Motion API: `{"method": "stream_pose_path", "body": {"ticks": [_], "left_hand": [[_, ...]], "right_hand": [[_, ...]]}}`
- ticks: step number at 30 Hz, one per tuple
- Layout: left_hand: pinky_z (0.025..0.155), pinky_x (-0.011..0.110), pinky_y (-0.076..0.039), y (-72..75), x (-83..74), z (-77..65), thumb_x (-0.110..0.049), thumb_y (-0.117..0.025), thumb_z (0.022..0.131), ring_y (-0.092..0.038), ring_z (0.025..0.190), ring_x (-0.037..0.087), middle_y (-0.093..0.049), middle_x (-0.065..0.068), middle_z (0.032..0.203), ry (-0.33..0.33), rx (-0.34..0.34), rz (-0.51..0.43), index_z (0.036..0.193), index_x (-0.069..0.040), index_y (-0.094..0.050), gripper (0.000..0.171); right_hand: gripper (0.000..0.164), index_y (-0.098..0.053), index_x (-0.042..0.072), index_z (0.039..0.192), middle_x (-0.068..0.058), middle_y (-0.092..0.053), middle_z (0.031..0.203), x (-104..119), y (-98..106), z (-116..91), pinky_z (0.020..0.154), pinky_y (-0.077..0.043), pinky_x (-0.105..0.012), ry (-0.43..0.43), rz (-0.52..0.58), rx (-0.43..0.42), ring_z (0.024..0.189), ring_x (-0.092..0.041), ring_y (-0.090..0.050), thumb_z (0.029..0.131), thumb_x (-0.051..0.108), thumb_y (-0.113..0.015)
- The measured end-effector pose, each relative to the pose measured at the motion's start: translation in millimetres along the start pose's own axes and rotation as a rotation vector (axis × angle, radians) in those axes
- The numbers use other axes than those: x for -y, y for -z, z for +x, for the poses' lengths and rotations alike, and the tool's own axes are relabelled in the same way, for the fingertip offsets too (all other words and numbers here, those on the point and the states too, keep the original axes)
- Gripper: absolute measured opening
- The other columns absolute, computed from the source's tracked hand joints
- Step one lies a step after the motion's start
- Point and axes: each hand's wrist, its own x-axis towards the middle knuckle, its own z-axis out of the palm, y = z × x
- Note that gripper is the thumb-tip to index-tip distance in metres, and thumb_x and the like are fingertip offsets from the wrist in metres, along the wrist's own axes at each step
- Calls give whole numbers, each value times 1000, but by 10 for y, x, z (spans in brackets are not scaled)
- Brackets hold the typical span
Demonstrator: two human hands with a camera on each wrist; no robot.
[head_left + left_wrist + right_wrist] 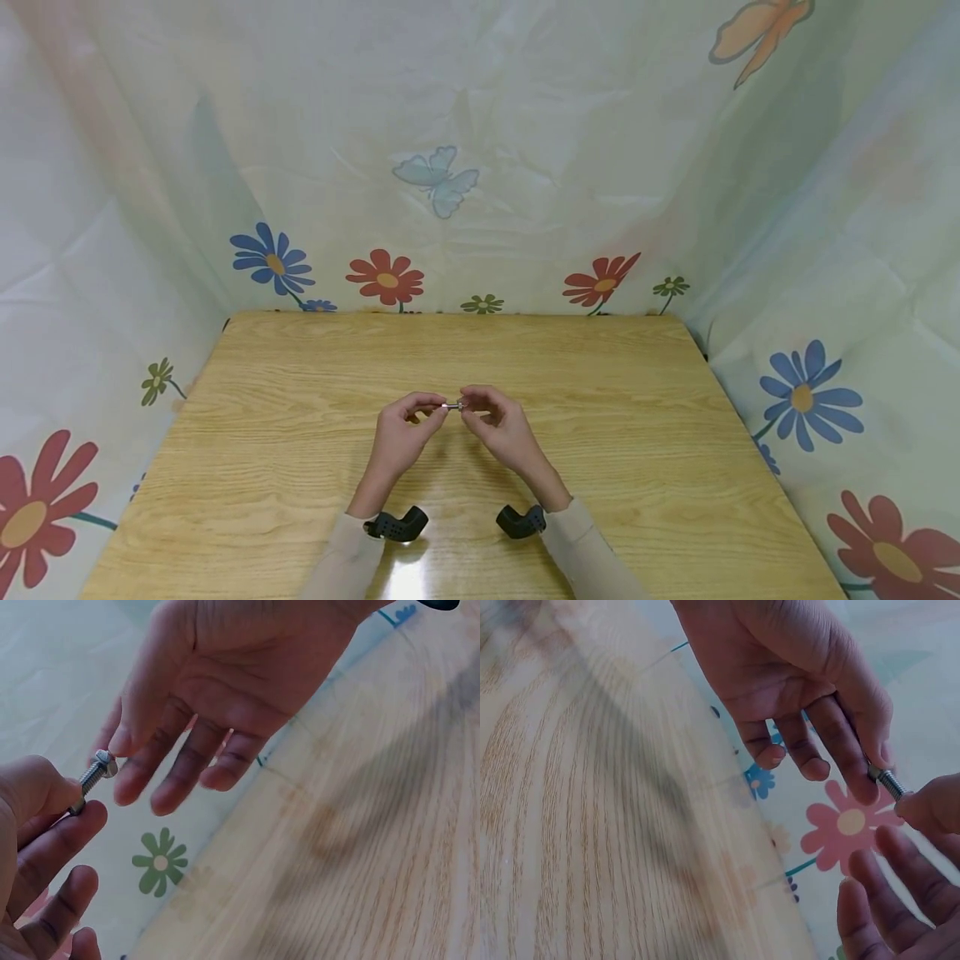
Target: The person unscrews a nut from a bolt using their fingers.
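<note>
Over the middle of the table, a small silver metal bolt spans the gap between both hands. My left hand pinches one end of it with thumb and index finger. At the other end sits a hex nut, which the thumb and index finger of my right hand pinch. Bare thread shows between the two grips in both wrist views. In the right wrist view the right thumb hides the nut. The remaining fingers of each hand are loosely spread.
Beneath the hands is a light wood-grain table. A pale curtain printed with flowers and butterflies hangs behind it and along both sides. Each wrist carries a black camera mount.
</note>
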Motion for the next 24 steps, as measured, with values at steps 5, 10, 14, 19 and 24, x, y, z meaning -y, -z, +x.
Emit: {"method": "stream_pose_path", "body": {"ticks": [5,10,14,19,24], "left_hand": [[81,33,-45,5,17,2,-22,-79,92,-65,90,13,-77,-3,101,-19,-4,11,102,-20,-80,10],[82,33,-46,-5,22,-8,-23,-79,92,-66,91,12,-78,-4,103,-26,-8,21,102,-22,-80,9],[83,36,-46,-21,25,-14,-21,-80,92,-66,91,13,-78,-4,104,-45,-5,30,102,-22,-80,10],[83,40,-47,-40,29,-18,-20,-79,92,-67,90,17,-78,-3,103,-68,-3,31,103,-21,-80,10],[83,40,-47,-53,29,-19,-22,-79,92,-67,90,18,-78,-3,103,-57,-3,30,103,-19,-80,11]], "right_hand": [[29,-67,7,128,-13,-74,110,-3,0,-6,82,-58,-28,-70,-11,1,101,-28,-72,102,18,-66],[25,-72,7,119,-13,-75,105,0,-8,-10,80,-60,-42,-126,-11,-12,99,-31,-71,104,24,-63],[23,-74,5,115,-16,-75,102,5,-18,0,73,-58,-32,-164,-13,-35,98,-39,-70,105,21,-62],[22,-74,3,116,-17,-76,102,-21,-11,5,72,-57,-32,-165,-28,-43,94,-31,-71,104,18,-62],[20,-74,6,115,-13,-76,102,-4,-4,-10,76,-58,-35,-141,-19,-51,94,-28,-72,102,19,-67]]}}
